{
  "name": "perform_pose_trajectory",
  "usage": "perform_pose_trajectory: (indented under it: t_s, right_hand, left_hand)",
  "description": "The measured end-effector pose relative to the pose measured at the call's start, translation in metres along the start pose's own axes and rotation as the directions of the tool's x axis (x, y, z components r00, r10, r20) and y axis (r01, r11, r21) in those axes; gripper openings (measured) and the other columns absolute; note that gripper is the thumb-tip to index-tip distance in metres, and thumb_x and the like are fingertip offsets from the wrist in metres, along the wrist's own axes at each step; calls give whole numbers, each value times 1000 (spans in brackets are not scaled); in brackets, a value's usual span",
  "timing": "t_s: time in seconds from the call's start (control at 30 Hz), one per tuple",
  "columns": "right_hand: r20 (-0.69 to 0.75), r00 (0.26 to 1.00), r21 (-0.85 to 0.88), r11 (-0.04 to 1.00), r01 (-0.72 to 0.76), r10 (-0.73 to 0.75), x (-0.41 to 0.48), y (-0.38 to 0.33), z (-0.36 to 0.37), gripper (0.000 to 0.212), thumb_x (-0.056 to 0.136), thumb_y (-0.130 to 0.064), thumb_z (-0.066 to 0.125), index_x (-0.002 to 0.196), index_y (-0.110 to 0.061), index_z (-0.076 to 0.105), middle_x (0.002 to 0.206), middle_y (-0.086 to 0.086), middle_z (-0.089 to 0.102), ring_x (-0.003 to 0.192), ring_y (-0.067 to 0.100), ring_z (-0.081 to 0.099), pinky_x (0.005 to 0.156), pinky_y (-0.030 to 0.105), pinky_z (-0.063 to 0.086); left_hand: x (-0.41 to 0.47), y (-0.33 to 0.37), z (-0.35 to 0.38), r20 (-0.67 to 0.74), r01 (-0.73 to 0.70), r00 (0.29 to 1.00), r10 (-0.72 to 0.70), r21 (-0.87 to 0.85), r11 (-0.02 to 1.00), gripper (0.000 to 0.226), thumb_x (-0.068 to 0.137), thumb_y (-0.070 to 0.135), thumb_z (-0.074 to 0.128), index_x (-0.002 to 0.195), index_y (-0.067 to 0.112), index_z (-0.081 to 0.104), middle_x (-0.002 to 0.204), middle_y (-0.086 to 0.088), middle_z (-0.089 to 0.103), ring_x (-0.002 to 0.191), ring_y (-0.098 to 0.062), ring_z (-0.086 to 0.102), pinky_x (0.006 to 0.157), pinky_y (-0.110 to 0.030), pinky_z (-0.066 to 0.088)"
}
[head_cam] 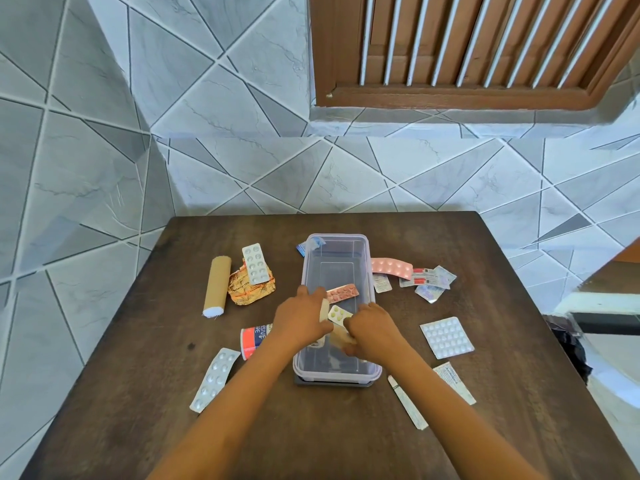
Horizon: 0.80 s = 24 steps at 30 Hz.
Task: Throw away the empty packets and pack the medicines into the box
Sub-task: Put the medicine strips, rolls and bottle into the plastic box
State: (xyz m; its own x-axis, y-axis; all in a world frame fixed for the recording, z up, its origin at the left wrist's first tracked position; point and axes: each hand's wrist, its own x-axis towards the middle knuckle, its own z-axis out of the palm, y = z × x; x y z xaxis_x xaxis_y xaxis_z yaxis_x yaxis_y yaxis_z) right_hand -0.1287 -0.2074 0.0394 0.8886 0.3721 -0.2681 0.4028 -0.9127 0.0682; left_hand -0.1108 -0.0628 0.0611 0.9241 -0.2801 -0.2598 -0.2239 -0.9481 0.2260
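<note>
I am leaning over the dark wooden table [138,393], where the clear plastic box [337,268] is standing open in the middle on its grey lid [334,382]. Inside it a pink blister strip [343,293] is lying tilted across the middle, and a small strip of yellow tablets [337,314] is sitting just nearer me. My left hand [300,323] is reaching over the box's left rim, fingers curled around a pale strip. My right hand [372,329] is closing on a beige packet [341,337] inside the box. Around the box, loose silver blister sheets [446,337], a cardboard roll [216,284] and a crumpled orange wrapper [251,287] are lying scattered.
</note>
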Motion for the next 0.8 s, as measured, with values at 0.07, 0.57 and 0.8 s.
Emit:
perform_pose_trajectory:
  t_s: [0.07, 0.57, 0.8]
  right_hand:
    - [11, 1000, 45, 999, -24, 24, -3, 3, -2, 42, 85, -39, 55, 114, -9, 53, 106, 16, 66, 100, 31, 59, 91, 37, 41]
    - [61, 995, 100, 992, 71, -77, -5, -1, 17, 26, 86, -17, 57, 111, -20, 66, 114, 12, 63, 114, 27, 44, 95, 34, 37]
    - [19, 991, 64, 990, 128, -130, -2, 9, 31, 27, 85, -16, 56, 112, -19, 63, 115, 10, 63, 117, 27, 46, 99, 36, 36]
  left_hand:
    - [2, 0, -1, 4, 6, 1000, -6, -20, 1000, 55, 84, 38, 58, 132, 20, 38, 130, -11, 48, 109, -30, 59, 85, -36, 51]
    - [11, 10, 24, 163, -67, 986, 37, 177, 982, 35, 89, 2, 56, 124, 5, 55, 126, -18, 58, 114, -31, 58, 96, -34, 48]
    - [8, -3, 28, 135, -45, 989, 55, -71, 996, 39, 86, 12, 63, 125, 15, 58, 127, -9, 60, 113, -24, 59, 95, -29, 47]
